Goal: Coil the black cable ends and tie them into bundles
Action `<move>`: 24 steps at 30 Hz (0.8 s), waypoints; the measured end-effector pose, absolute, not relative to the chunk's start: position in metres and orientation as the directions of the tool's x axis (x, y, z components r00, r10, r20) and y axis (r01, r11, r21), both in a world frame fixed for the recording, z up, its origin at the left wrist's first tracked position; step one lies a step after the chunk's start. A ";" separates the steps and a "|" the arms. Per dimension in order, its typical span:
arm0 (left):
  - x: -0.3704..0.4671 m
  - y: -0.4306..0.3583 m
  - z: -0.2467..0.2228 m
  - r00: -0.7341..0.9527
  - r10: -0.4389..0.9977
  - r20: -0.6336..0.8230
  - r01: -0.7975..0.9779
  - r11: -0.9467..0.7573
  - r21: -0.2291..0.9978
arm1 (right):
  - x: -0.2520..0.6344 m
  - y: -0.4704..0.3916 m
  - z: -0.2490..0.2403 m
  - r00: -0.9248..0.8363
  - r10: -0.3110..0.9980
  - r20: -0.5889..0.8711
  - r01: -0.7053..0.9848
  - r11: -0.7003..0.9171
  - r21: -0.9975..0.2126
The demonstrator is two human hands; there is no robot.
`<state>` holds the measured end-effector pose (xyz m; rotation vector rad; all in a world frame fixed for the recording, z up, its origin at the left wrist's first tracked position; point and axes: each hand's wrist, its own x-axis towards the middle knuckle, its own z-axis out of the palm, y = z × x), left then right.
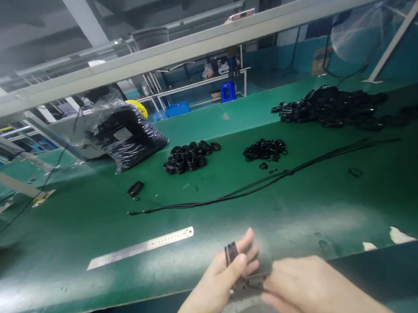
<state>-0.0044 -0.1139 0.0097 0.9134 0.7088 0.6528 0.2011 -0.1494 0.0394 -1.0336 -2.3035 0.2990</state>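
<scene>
Several turns of a thin black cable [231, 253] are wrapped round the fingers of my left hand [230, 273], just off the front edge of the table. The thumb of that hand lies against the cable, and a small pale end shows below it. To the right, my right hand [298, 283] is closed on the running part of the same cable, slightly blurred. A steel ruler [142, 248] lies on the table to the left of both hands. Beyond them, long straight black cables [211, 201] stretch across the green tabletop [74, 216].
Coiled cables [189, 156] stand in a group behind the long ones, with a single coil [135, 188] to their left. Small black loops [265, 149] form a pile. A larger heap of coils [333, 106] sits back right, a plastic bag [126, 133] back left. A metal rail [188, 49] crosses above.
</scene>
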 end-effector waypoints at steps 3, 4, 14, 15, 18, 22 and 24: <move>-0.009 -0.117 0.021 0.706 0.663 -0.248 -0.091 0.432 0.897 | 0.204 -0.134 0.055 -0.505 0.801 0.323 0.551 0.587 -0.593; -0.009 -0.118 0.023 0.731 0.640 -0.238 -0.088 0.434 0.897 | 0.203 -0.129 0.054 -0.474 0.827 0.301 0.538 0.543 -0.644; 0.003 -0.117 0.001 0.577 0.800 -0.165 -0.524 0.518 0.676 | 0.146 -0.132 -0.002 -0.187 0.981 0.045 0.039 0.054 -0.998; 0.003 -0.117 0.000 0.553 0.812 -0.188 -0.526 0.515 0.677 | 0.143 -0.134 -0.005 -0.231 0.973 0.009 0.026 0.015 -1.000; -0.001 -0.117 0.000 0.574 0.787 -0.226 -0.509 0.559 0.654 | 0.134 -0.137 -0.010 -0.393 0.904 -0.171 0.012 -0.181 -0.983; -0.004 -0.118 0.003 0.659 0.734 -0.168 -0.470 0.575 0.669 | 0.130 -0.136 -0.013 -0.445 0.858 -0.256 -0.060 -0.314 -0.948; -0.003 -0.118 0.005 0.683 0.716 -0.145 -0.442 0.563 0.698 | 0.133 -0.135 -0.011 -0.403 0.880 -0.252 -0.099 -0.316 -0.944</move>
